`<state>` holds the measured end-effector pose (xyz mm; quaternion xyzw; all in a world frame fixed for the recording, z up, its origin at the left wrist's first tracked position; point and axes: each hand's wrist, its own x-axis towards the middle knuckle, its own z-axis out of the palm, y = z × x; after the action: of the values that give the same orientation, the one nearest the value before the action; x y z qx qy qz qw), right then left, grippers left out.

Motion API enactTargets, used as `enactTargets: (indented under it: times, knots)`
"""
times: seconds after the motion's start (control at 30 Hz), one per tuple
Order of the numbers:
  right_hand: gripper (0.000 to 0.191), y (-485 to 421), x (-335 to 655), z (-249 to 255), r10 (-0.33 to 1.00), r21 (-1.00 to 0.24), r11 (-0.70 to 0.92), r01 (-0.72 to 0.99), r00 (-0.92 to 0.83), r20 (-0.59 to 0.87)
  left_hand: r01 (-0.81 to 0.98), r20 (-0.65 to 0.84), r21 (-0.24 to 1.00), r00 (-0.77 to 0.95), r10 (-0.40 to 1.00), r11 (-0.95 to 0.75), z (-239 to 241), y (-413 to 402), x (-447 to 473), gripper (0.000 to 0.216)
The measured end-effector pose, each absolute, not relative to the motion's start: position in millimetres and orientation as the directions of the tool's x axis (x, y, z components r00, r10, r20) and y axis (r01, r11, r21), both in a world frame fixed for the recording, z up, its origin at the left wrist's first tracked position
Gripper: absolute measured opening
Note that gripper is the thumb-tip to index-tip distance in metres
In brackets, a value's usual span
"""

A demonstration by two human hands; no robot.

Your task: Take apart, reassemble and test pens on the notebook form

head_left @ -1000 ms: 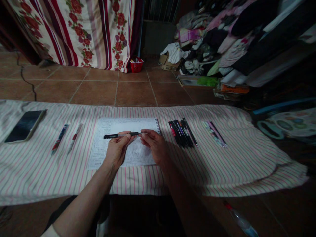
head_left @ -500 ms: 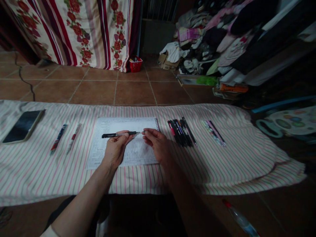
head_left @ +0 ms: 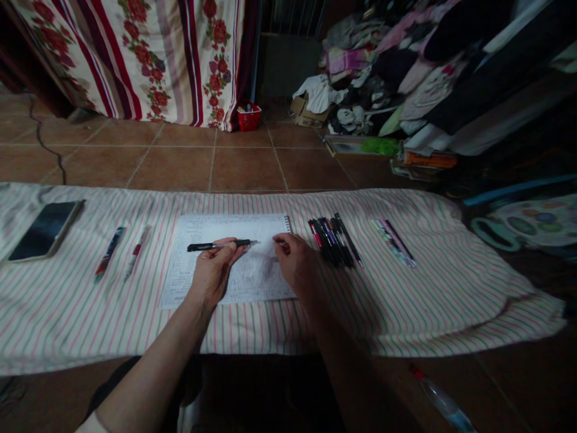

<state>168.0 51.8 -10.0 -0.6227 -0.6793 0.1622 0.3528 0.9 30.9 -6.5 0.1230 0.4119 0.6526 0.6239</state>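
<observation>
Holding black pen [head_left: 202,247] in left hand [head_left: 211,272], pinched between thumb and fingers on its front half. Lying nearly level, above notebook [head_left: 234,227], thin tip toward right hand [head_left: 295,258]. Showing right fingertips drawn close together, near the tip but apart from it; cannot tell whether pinching some small part. Judging pen light, stiff and smooth, perhaps apt to roll or slip; best held round mid-barrel, clear of slim tip, likely the most fragile part. Reading: cannot make out any brand on barrel. Finding rows of print and scribbled marks on the page, too small to read.

Continuing outward, on striped cloth [head_left: 433,300]. To the right: noting dark pen cluster [head_left: 332,240], one with red, then pastel-and-dark pen group [head_left: 395,243]. To the left: noting blue-and-red pen [head_left: 108,255] and white-and-red pen [head_left: 136,254], lying apart, then phone [head_left: 45,231], dark-screened. Beyond, on tiled floor [head_left: 243,168]: noting red basket [head_left: 249,118] beside flowered curtain [head_left: 157,54]. At lower right: noting red-capped bottle [head_left: 442,398], label illegible.
</observation>
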Motion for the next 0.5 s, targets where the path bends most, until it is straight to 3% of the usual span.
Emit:
enactTargets:
  times: [0.23, 0.5]
  knots:
    - [0.020, 52.0, 170.0, -16.0, 0.943, -0.496, 0.200, 0.845, -0.029, 0.330, -0.721, -0.367, 0.682, -0.192, 0.910, 0.122, -4.5, 31.7, 0.7, 0.013]
    - [0.028, 53.4, 172.0, -19.8, 0.946, -0.514, 0.213, 0.831, -0.043, 0.323, -0.717, -0.366, 0.685, -0.189, 0.911, 0.126, -3.9, 31.3, 0.1, 0.013]
